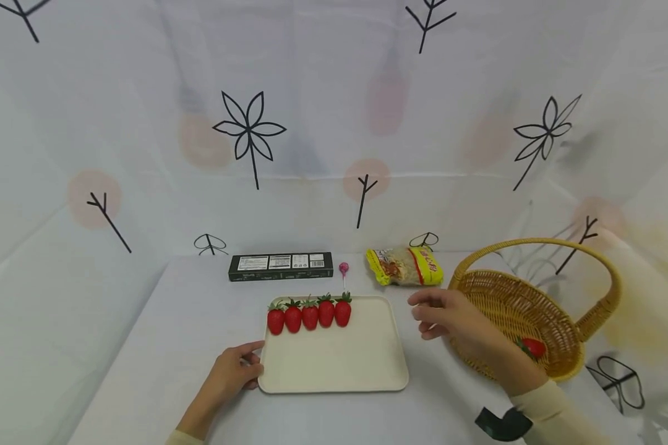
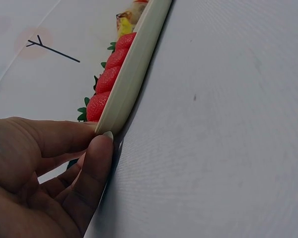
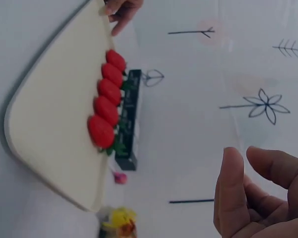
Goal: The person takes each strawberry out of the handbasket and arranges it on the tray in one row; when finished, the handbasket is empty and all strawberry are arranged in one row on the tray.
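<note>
My left hand pinches the left edge of a cream tray between thumb and fingers; the left wrist view shows the thumb at its rim. Several red strawberries with green leaves stand in a row along the tray's far edge, from the left corner to past the middle. Between the tray and a wicker basket, my right hand hovers with loosely bent fingers. In the right wrist view its thumb and fingertips are apart, with nothing between them. One strawberry lies inside the basket, partly hidden by the right forearm.
Behind the tray lie a dark flat box, a pink lollipop and a yellow-ended food packet. The basket's tall handle arches above its bowl. A patterned white cloth hangs at the back and sides.
</note>
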Tool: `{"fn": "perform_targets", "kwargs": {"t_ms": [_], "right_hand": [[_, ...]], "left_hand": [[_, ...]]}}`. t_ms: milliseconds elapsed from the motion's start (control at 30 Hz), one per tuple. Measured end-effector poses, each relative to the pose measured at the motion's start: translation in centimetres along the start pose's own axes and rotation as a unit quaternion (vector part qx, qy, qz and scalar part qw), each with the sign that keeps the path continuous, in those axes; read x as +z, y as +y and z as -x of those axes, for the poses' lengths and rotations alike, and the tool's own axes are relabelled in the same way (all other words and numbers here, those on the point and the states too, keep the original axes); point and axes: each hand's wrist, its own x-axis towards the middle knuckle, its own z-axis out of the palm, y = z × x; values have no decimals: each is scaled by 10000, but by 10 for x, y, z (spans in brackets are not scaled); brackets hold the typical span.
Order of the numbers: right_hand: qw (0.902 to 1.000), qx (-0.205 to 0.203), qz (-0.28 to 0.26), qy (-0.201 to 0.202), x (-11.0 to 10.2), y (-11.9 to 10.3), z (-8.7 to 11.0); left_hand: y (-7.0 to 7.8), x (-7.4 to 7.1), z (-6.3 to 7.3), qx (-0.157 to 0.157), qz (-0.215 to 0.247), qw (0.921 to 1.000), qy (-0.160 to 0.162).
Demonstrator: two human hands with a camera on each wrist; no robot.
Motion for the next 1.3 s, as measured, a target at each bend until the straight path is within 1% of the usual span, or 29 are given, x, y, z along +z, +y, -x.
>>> {"fn": "perform_targets", "kwargs": {"t_ms": [100, 200, 267, 367, 467, 567, 633, 800, 900, 1033, 1100, 1167, 1300], "right_hand": [[9998, -91, 172, 71, -25, -6, 17], [9988, -129, 451, 155, -51, -9, 27], [9980, -75, 581, 244, -66, -9, 33], [9972, -54, 674, 334, -87, -8, 40], [9962, 51, 727, 471, -104, -4, 42], [9948, 171, 840, 547, -121, 2, 40], [9948, 277, 789, 578, -132, 6, 37], [9957, 377, 600, 593, -156, 14, 25], [9944, 436, 715, 643, -169, 19, 17], [9915, 555, 1025, 576, -182, 26, 4], [9896, 658, 1206, 431, -185, 31, -1], [9869, 741, 1421, 173, -187, 36, -7], [9788, 873, 1797, -460, -188, 47, -17]], "left_hand": [[0, -1, 0, 0, -32, 10000, 11], [1, -2, 0, -17, -55, 10000, 10], [2, -2, 1, -14, -33, 10000, -4], [2, -1, 1, -18, -30, 10000, -43], [1, -1, 2, -30, -12, 10000, -59], [0, -1, 1, -7, -7, 10000, -36], [0, -1, 0, 29, 18, 10000, 1], [-1, 1, -1, 91, 91, 9999, 65], [-1, 1, 1, 110, 104, 9999, 77], [0, 1, 2, 132, 145, 9998, 52], [1, 1, 2, 157, 162, 9997, 55], [1, 1, 2, 176, 156, 9997, 67], [0, 1, 2, 198, 148, 9996, 111]]}}
